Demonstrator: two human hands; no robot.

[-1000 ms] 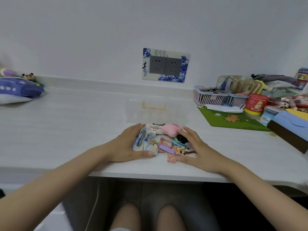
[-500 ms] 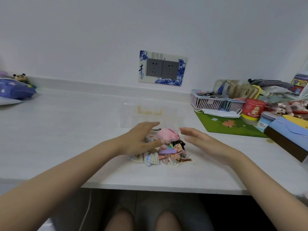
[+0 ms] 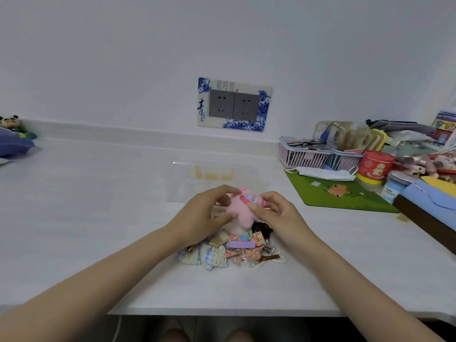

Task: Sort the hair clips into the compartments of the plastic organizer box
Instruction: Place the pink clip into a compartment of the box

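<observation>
both hands holding pink plush clip

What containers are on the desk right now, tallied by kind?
Clear plastic organizer box: 1
Slatted plastic baskets, one pink and one blue: 2
Red round tin: 1
Total: 4

A home desk: right of the decorated wall socket, baskets, a face mask and toys clutter the white tabletop.
</observation>
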